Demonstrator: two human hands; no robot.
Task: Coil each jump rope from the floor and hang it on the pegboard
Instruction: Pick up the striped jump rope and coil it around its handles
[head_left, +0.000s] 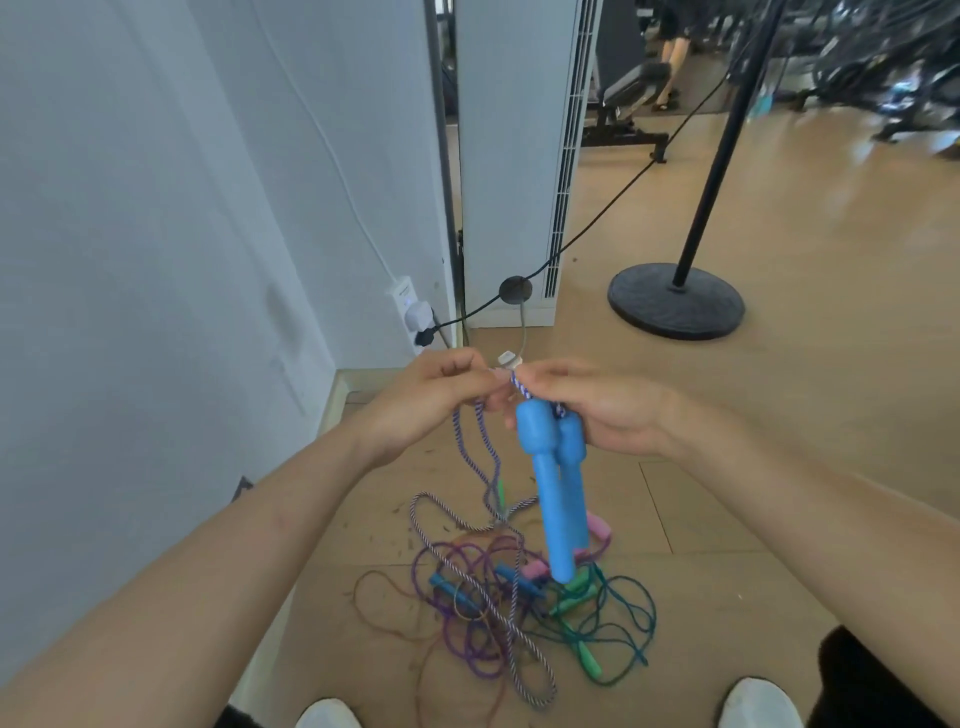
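My right hand (597, 410) grips the tops of two blue jump-rope handles (558, 493), which hang side by side pointing down. My left hand (436, 400) pinches the blue-and-white braided cord (488, 457) of that rope just left of the handles. The cord drops in loops to the wooden floor. Below lies a tangled pile of other jump ropes (519, 603) with purple, green, teal and brown cords and pink, green and blue handles. No pegboard is in view.
A white wall (156, 234) runs along the left with a power strip and plugs (415, 317). A white tower unit (519, 156) stands behind. A black pole on a round base (675, 301) stands to the right, a black cable stretched across. My white shoes show at the bottom.
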